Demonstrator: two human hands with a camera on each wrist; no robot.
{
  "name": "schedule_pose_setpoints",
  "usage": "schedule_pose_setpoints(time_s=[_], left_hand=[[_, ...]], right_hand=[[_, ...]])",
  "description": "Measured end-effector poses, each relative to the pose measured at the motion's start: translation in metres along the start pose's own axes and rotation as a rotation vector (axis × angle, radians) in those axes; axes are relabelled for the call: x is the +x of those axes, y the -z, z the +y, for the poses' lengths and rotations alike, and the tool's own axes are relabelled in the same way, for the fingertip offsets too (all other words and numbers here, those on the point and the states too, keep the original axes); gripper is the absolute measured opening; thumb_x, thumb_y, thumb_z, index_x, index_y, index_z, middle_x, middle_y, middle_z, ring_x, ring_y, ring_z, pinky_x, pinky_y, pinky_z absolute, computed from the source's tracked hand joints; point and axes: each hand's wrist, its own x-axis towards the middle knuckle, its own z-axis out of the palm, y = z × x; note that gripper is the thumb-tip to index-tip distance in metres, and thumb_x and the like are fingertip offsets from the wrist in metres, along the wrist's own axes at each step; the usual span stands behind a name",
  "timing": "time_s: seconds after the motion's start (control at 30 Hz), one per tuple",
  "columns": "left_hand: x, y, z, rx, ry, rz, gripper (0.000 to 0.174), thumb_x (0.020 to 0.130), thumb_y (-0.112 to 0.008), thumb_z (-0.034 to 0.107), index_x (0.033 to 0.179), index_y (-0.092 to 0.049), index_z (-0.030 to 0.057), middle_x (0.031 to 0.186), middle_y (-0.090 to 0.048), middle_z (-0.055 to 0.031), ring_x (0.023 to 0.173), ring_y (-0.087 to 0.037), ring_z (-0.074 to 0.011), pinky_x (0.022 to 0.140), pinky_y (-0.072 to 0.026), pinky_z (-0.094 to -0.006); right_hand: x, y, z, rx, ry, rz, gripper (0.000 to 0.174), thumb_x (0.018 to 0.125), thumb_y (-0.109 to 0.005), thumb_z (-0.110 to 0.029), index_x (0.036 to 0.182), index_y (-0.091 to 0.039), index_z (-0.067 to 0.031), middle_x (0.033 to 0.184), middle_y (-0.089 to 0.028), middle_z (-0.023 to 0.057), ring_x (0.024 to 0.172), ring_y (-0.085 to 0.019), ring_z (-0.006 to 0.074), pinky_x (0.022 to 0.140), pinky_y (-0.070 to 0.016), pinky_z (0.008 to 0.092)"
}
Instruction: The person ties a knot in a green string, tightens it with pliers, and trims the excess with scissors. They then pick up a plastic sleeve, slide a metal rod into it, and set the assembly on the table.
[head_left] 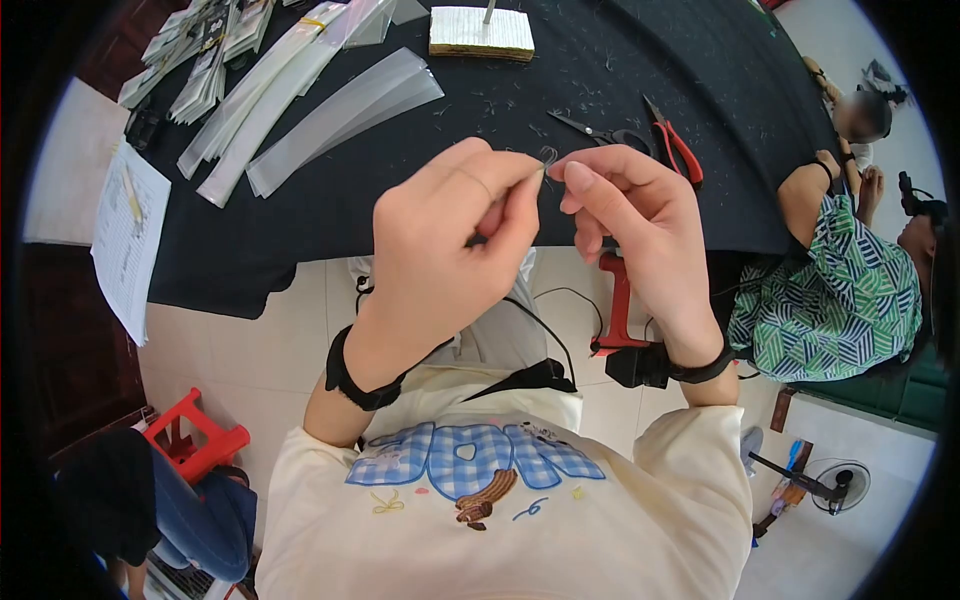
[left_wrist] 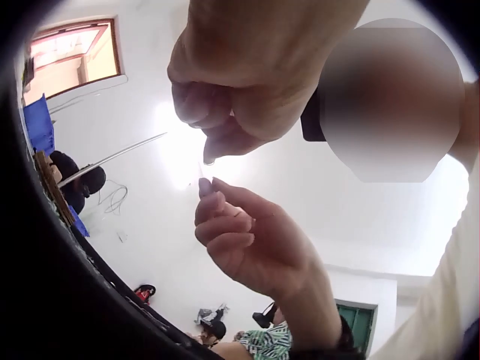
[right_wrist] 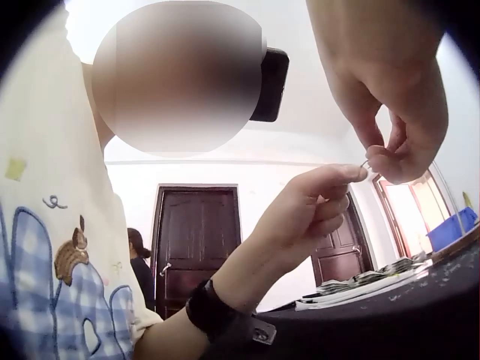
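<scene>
The left hand [head_left: 450, 225] pinches a thin looped thread [head_left: 548, 156] between thumb and forefinger; the right hand [head_left: 640, 210], fingers curled, pinches it just to the right. It sits between their fingertips, raised above the black surface [head_left: 220, 250].

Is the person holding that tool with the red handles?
No, the red-handled tool is lying on the black cloth.

A paper sheet [head_left: 125, 250] lies at the left edge of the counter [head_left: 220, 265]; black scissors [head_left: 598, 134] rest beside red-handled cutters [head_left: 684, 152], and a red stool [head_left: 228, 441] stands on the floor [head_left: 245, 345].
</scene>
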Motion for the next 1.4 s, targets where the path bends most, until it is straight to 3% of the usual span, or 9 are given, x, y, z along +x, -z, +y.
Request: schedule_pose_setpoints(time_s=[0.03,0.13,0.63,0.87,0.93,1.07,1.13,1.4], left_hand=[[0.0005,-0.0001,-0.0013,0.088,-0.129,0.014,0.014,0.067,-0.061,-0.008,0.078,-0.059,-0.0006,0.06,-0.049,-0.0051,0.042,-0.044,-0.0112,0.038,-0.0346,-0.0215],[0.0012,0.0009,-0.0042,0.16,-0.248,0.035,0.018,0.066,-0.062,-0.007,0.081,-0.058,-0.0001,0.062,-0.05,-0.0064,0.043,-0.047,-0.0153,0.038,-0.0369,-0.0235],[-0.0032,0.002,-0.006,0.3,-0.417,0.048,0.027,0.06,-0.065,-0.005,0.086,-0.06,-0.0008,0.065,-0.051,-0.0057,0.044,-0.049,-0.0157,0.038,-0.0388,-0.0232],[-0.0054,-0.0004,-0.0068,0.3,-0.389,0.068,0.028,0.058,-0.065,-0.006,0.085,-0.06,-0.0009,0.066,-0.052,-0.0062,0.044,-0.049,-0.0156,0.038,-0.0397,-0.0233],[-0.005,-0.0025,-0.0055,0.255,-0.352,0.119,0.023,0.064,-0.064,-0.013,0.082,-0.061,-0.0001,0.056,-0.045,-0.0016,0.043,-0.038,-0.0072,0.038,-0.0297,-0.0185],[-0.0047,-0.0027,-0.0078,0.243,-0.348,0.111,0.023,0.064,-0.063,-0.013,0.082,-0.061,-0.0001,0.055,-0.045,-0.0014,0.043,-0.037,-0.0071,0.038,-0.0291,-0.0183],[-0.0055,-0.001,-0.0093,0.301,-0.389,0.079,0.027,0.058,-0.064,-0.007,0.083,-0.06,-0.0006,0.063,-0.051,-0.0056,0.042,-0.047,-0.0156,0.037,-0.0388,-0.0231],[-0.0045,-0.0016,-0.0102,0.263,-0.339,0.096,0.021,0.06,-0.063,-0.008,0.079,-0.058,0.0001,0.058,-0.047,-0.0047,0.041,-0.045,-0.0151,0.037,-0.0368,-0.023]], right_hand=[[0.0006,-0.0007,-0.0007,0.0,0.003,-0.001,0.019,0.085,-0.057,-0.014,0.094,-0.06,0.0029,0.071,-0.059,0.005,0.05,-0.047,0.003,0.044,-0.0379,0.0167],[0.0003,-0.0023,-0.0032,0.106,-0.042,-0.017,0.021,0.085,-0.057,-0.015,0.095,-0.06,0.0034,0.071,-0.059,0.006,0.049,-0.047,0.0039,0.043,-0.0381,0.0174],[-0.0018,-0.0058,-0.0061,0.088,0.012,-0.035,0.016,0.082,-0.06,-0.011,0.092,-0.061,0.0022,0.07,-0.059,0.0034,0.05,-0.048,0.0028,0.043,-0.0379,0.0165],[-0.0024,-0.0084,-0.0083,0.011,0.022,-0.016,0.014,0.081,-0.06,-0.01,0.089,-0.06,0.002,0.073,-0.061,0.0033,0.058,-0.053,0.0027,0.045,-0.0401,0.0159],[-0.0022,-0.0084,-0.0085,0.006,0.022,-0.023,0.014,0.081,-0.06,-0.01,0.089,-0.06,0.0019,0.073,-0.061,0.0033,0.059,-0.053,0.0028,0.046,-0.0403,0.0159],[-0.0013,-0.0092,-0.01,-0.012,0.013,-0.031,0.012,0.082,-0.059,-0.01,0.087,-0.059,0.0016,0.071,-0.06,0.0019,0.059,-0.053,0.0022,0.046,-0.0404,0.0158],[-0.002,-0.0087,-0.0091,-0.008,0.006,-0.039,0.012,0.082,-0.058,-0.009,0.086,-0.059,0.0015,0.071,-0.06,0.0014,0.059,-0.053,0.002,0.046,-0.0404,0.0157],[-0.0026,-0.0064,-0.0075,-0.011,0.045,-0.013,0.009,0.081,-0.057,-0.007,0.084,-0.058,0.0012,0.068,-0.057,-0.0004,0.057,-0.051,0.0012,0.045,-0.0389,0.0154]])
